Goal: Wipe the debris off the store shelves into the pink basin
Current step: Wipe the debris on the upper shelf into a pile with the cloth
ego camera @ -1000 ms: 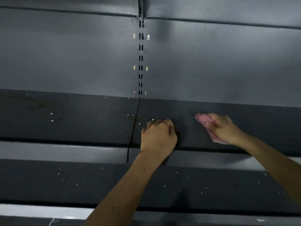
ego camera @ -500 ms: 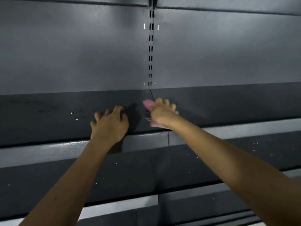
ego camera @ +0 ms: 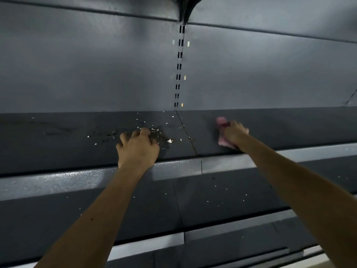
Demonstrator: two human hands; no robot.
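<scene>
- Left hand rests on the dark shelf, fingers curled and holding nothing, amid pale debris.
- Right hand grips a pink cloth on the same shelf, further right.

We see two dark shelves, one above the other, each with a pale grey front lip. The upper shelf is two boards that meet at a seam. Just left of the seam lies the debris, pale crumbs and dark grit, with a larger white chip at its right edge. The left hand rests in it with curled fingers. Right of the seam, the right hand presses a pink cloth onto the board. The lower shelf carries sparse white specks.
</scene>
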